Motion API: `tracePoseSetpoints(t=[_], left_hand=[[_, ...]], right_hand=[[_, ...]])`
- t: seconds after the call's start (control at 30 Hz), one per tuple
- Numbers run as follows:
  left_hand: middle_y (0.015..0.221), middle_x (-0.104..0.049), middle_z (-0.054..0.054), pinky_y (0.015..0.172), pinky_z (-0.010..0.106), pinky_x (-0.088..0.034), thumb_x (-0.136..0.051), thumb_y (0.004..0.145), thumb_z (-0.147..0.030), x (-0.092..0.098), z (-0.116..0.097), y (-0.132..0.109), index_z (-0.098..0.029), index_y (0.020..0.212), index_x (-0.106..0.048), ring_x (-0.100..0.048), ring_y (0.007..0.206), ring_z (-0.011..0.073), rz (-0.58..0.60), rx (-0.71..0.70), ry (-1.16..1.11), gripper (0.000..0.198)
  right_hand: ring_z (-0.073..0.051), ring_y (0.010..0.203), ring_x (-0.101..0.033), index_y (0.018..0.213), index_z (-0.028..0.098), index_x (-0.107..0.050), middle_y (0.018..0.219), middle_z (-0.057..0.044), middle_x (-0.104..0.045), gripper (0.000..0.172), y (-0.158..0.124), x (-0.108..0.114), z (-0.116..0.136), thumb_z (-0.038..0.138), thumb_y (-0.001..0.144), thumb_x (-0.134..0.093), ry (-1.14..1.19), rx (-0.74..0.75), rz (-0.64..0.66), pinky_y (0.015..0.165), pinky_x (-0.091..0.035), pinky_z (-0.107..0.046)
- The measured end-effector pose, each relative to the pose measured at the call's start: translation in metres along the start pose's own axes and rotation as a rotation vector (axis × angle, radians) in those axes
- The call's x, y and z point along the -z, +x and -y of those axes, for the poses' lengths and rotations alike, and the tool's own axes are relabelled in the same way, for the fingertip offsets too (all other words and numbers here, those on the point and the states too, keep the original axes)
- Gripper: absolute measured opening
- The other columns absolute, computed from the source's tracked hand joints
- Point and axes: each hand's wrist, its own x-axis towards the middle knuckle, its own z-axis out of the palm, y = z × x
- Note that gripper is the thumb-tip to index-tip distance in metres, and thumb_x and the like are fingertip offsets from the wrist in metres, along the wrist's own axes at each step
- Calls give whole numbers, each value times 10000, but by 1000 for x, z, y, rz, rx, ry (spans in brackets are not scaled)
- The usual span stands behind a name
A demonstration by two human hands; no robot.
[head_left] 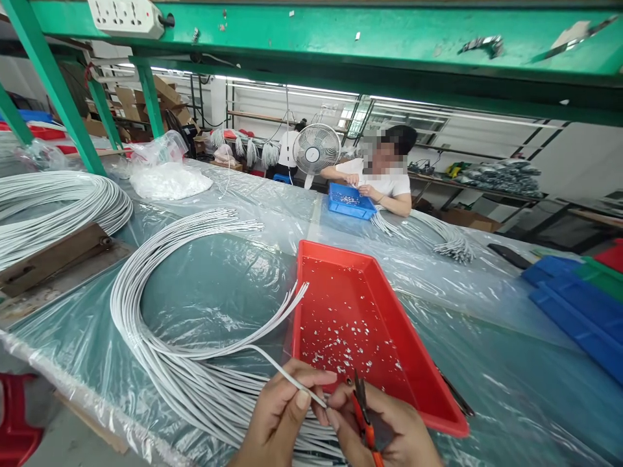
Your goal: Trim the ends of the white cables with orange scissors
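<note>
My left hand [280, 415] pinches the end of a white cable [285, 375] near the front edge of the table. My right hand [389, 431] is closed round small pliers with orange-red handles [364, 415], whose jaws sit close to the cable's tip. Both hands hover at the near end of a red tray [413, 363] scattered with small white bits. A large bundle of white cables [160, 337] curves across the plastic-covered table to the left of my hands.
Across the table a person works over a blue tray [350, 201] beside another cable bundle [442, 240]. A white fan [316, 149] stands behind. Blue trays [579, 305] are stacked at right. More cables [53, 207] and a wooden board [48, 256] lie at left.
</note>
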Motion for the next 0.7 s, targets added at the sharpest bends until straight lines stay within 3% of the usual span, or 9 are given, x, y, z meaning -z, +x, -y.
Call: tracePoseSetpoints(t=[0.13,0.37,0.7], left_hand=[[844,-504,40,652,276,-454,-405,884,-228,0,3,0,-245,1089,-608,-569,684,141,18,-54,-6,289],[857,-556,72,633,289,-463,-395,879,-199,2,6,0,-264,1118,-592,-550,722,172,53,-123,90,317],[942,-564,91,724,299,-444,-368,870,-98,7,-2,1,-261,1213,-502,-538,841,194,155,-182,309,402]], right_hand=[[-69,365,-467,634,172,-542,460,34,-536,86,2,3,3,243,682,-545,30,20,24,369,-362,-142],[-75,387,-413,614,165,-556,467,23,-513,104,4,9,2,228,683,-511,-111,74,98,394,-364,-164],[-77,400,-362,592,156,-510,473,34,-435,142,2,8,-11,243,694,-465,-214,59,141,392,-336,-171]])
